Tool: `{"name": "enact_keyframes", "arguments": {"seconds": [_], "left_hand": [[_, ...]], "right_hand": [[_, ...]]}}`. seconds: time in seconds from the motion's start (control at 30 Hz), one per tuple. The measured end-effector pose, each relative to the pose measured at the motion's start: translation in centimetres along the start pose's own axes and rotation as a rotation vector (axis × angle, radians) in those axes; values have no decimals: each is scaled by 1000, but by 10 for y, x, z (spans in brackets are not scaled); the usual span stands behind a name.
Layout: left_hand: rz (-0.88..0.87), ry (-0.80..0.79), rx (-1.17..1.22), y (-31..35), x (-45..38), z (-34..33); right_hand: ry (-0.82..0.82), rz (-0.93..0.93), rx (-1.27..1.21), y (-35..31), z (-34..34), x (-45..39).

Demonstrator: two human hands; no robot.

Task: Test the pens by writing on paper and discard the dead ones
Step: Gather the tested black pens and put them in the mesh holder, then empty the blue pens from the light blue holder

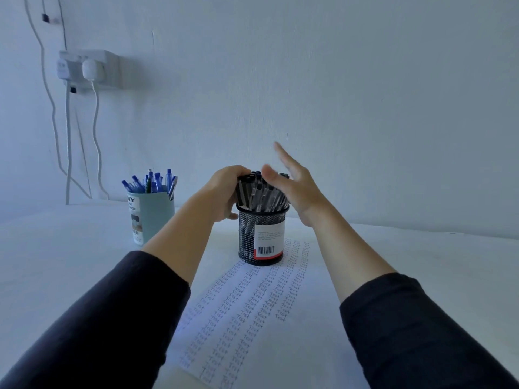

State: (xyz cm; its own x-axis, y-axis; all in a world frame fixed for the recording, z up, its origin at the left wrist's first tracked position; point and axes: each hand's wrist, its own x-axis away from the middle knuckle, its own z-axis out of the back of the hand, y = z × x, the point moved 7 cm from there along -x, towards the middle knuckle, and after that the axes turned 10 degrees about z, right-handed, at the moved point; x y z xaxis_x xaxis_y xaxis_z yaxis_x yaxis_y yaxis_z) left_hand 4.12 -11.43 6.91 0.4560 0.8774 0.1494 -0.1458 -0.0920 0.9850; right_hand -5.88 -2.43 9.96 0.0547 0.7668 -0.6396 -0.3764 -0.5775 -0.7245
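Two hands meet over the black mesh cup (259, 240) in the head view, and we take that cup as our landmark. It stands upright on the far end of the paper (238, 310), a barcode label facing us, packed with black pens (261, 192) that lean and fan out above its rim.

Our left hand (224, 192) is curled over the left side of that bundle, fingers wrapped across the pen tops and the thumb down near the rim; it touches the pens and seems to gather them, though we cannot tell whether it truly grips any single one.

Our right hand (295, 186) is spread wide, fingers straight and splayed upward, holding nothing. Its thumb side lies against or just beside the right edge of the pens; motion blur keeps us from saying which.

Rows of the handwritten word "Test" cover the paper from the cup toward us.

Left of the mesh cup, well apart, stands a pale green cup (151, 217) of blue pens (151, 182).
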Motion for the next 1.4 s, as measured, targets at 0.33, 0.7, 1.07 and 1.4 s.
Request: {"name": "enact_keyframes", "arguments": {"seconds": [0.33,0.7,1.07,1.4], "left_hand": [[31,-83,249,-15,-3,2],[-37,114,-707,-55,-19,9],[-26,-136,-1087,-63,2,-35],[-41,-114,-1088,-67,0,-43]], "right_hand": [[18,-50,79,47,-7,7],[-77,-172,16,74,0,20],[494,-192,113,59,121,51],[981,-334,416,79,215,128]]}}
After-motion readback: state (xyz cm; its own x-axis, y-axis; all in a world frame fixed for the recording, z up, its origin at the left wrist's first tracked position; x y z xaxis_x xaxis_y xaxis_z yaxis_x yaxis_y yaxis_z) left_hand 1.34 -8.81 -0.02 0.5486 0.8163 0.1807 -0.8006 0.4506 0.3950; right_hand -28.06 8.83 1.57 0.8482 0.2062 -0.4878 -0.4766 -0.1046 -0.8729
